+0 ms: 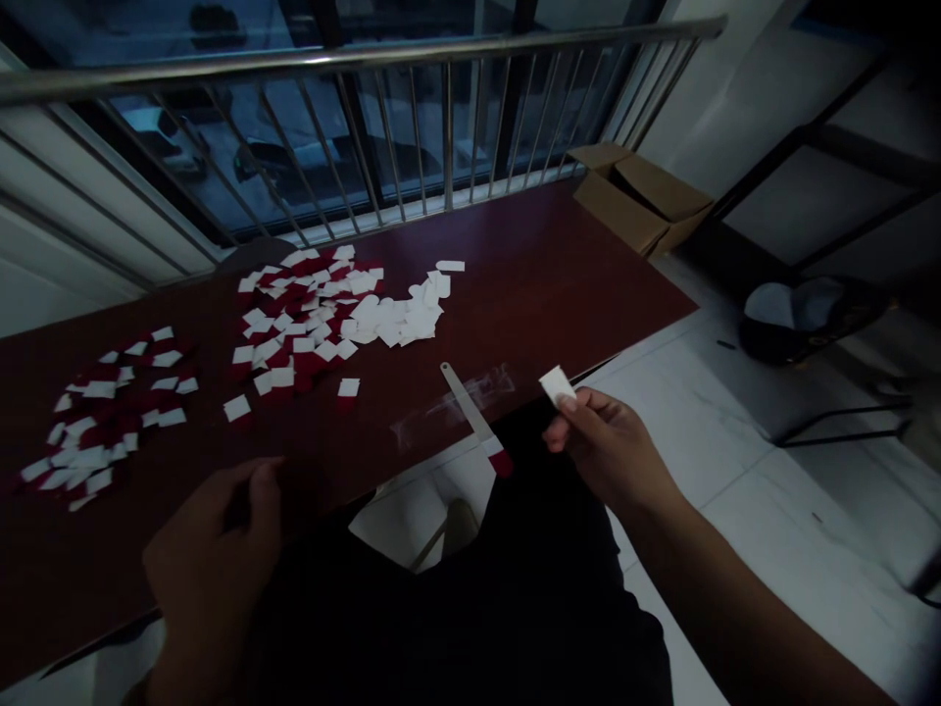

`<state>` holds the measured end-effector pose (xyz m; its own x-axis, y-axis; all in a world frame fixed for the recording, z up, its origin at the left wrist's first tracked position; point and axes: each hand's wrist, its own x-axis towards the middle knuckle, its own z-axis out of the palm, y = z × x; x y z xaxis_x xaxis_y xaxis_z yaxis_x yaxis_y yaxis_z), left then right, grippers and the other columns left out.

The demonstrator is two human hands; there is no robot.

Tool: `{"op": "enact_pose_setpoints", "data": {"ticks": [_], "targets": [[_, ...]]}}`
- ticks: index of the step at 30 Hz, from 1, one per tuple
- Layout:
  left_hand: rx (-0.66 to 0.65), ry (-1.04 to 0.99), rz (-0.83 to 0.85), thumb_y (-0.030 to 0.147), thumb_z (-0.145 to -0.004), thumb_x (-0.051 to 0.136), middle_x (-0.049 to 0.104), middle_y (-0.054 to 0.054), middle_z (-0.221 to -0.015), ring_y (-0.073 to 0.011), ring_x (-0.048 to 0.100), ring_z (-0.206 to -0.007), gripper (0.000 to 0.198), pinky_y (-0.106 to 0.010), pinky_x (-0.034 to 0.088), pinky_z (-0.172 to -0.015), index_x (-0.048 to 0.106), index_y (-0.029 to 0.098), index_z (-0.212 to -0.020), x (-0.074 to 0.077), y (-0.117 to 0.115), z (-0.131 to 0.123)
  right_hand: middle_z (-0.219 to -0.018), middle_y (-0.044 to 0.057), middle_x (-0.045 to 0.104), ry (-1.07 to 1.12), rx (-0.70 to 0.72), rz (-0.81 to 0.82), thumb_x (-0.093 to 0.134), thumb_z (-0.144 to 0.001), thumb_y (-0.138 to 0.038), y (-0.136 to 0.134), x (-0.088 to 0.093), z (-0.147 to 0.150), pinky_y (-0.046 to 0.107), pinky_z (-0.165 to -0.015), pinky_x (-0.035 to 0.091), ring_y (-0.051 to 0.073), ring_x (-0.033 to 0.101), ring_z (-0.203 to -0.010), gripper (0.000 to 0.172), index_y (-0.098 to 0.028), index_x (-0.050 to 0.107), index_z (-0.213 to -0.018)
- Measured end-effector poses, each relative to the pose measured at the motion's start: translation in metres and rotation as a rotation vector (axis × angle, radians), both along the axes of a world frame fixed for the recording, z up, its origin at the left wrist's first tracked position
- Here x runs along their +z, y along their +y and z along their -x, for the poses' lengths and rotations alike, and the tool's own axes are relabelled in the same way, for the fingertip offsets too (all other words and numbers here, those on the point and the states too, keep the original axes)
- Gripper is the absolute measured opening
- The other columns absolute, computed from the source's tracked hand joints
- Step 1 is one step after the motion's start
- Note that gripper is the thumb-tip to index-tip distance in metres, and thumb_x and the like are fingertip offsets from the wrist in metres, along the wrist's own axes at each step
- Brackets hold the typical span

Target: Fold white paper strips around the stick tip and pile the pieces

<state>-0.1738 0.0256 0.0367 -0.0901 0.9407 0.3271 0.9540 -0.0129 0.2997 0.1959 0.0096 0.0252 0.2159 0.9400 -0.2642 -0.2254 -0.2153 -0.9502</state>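
Dark red tabletop (559,265), white paper square (557,386) pinched in right hand (607,456) just past its edge, left hand (210,559) at its near edge, grip impossible to tell, red-and-white paper squares (309,319) scattered across it.

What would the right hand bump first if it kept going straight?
The right hand would probably meet the near edge of the dark red tabletop first, though depth is unclear; it pinches a white paper square.

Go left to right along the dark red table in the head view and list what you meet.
smaller pile of red-and-white paper squares → larger pile of red-and-white paper squares → clear plastic bag → cardboard box
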Motion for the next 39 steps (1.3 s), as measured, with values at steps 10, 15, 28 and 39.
{"op": "enact_pose_setpoints", "data": {"ticks": [10, 15, 28, 39], "targets": [[-0.969, -0.307, -0.045, 0.028, -0.105, 0.06, 0.078, -0.006, -0.122, -0.0163, 0.076, -0.104, 0.024, -0.026, 0.059, -0.087, 0.068, 0.023, -0.127, 0.015, -0.019, -0.099, -0.052, 0.001, 0.067, 0.519, 0.5, 0.331, 0.059, -0.103, -0.048, -0.055, 0.026, 0.051, 0.026, -0.056, 0.048, 0.013, 0.058, -0.047, 0.037, -0.019, 0.068, -0.082], [-0.923, -0.454, 0.123, 0.027, -0.104, 0.061, 0.079, 0.002, -0.085, -0.0119, 0.074, -0.076, 0.015, -0.022, 0.055, -0.072, 0.073, 0.022, -0.096, 0.019, -0.02, -0.11, -0.048, -0.004, 0.057, 0.342, 0.582, 0.374, 0.058, -0.101, -0.054, -0.066, 0.014, 0.047, 0.028, -0.065, 0.049, 0.012, 0.054, -0.049, 0.044, -0.02, 0.068, -0.076], [-0.498, 0.007, 0.377, 0.038, -0.108, 0.046, 0.077, -0.003, -0.093, -0.0212, 0.07, -0.078, 0.03, -0.031, 0.037, -0.059, 0.068, 0.021, -0.098, 0.007, 0.033, -0.155, -0.082, 0.005, 0.077, 0.138, 0.351, 0.244, 0.063, -0.097, -0.049, -0.016, -0.032, 0.039, 0.035, -0.077, 0.053, 0.019, 0.071, -0.073, 0.032, -0.019, 0.074, -0.1], [-0.539, 0.254, 0.474, 0.039, -0.111, 0.04, 0.075, -0.002, -0.101, -0.0219, 0.069, -0.073, 0.029, -0.032, 0.029, -0.053, 0.065, 0.026, -0.111, 0.018, 0.039, -0.152, -0.078, 0.005, 0.079, 0.202, 0.371, 0.239, 0.061, -0.1, -0.044, -0.011, -0.021, 0.047, 0.033, -0.075, 0.057, 0.017, 0.073, -0.072, 0.03, -0.018, 0.077, -0.098]]}}
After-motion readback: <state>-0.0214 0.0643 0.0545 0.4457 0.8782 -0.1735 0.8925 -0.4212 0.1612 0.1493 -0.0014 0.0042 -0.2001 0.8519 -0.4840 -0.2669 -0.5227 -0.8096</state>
